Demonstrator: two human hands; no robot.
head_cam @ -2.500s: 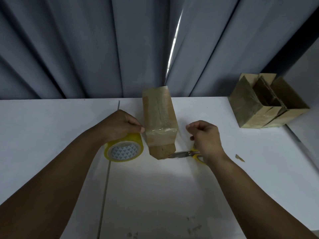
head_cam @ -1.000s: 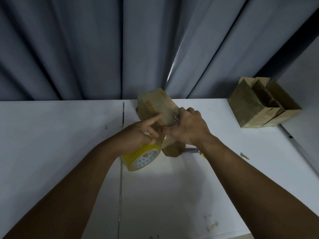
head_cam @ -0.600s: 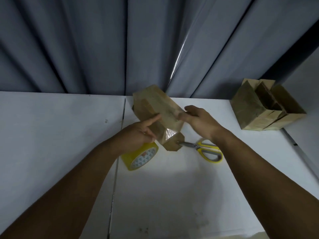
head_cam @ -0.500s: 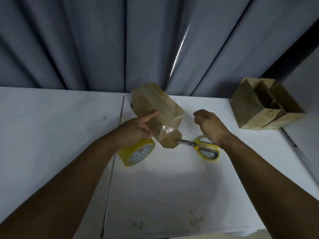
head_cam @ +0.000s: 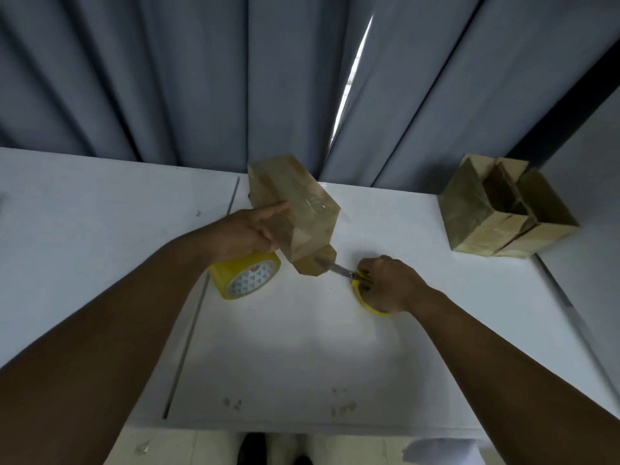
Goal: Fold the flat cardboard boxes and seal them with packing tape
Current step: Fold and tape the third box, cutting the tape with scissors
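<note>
Open gap between scissors (head_cam: 347,274), folded boxes (head_cam: 469,209)

I see grey-blue pleated curtain (head_cam: 167,78) across whole back. Narrow bright slit of daylight (head_cam: 352,78) between two folds, right of centre. White table (head_cam: 84,213) below; seam (head_cam: 198,297) runs front to back on left half, smudges (head_cam: 342,406) near front edge. Dark strip (head_cam: 553,95) and pale wall (head_cam: 590,146) at right. Pale floor (head_cam: 188,444) under table edge.

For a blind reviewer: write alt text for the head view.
A person's left hand grips a yellow tape roll, its forefinger on a taped cardboard box, while the right hand grips yellow-handled scissors on the white table. Open boxes stand at far right.
</note>
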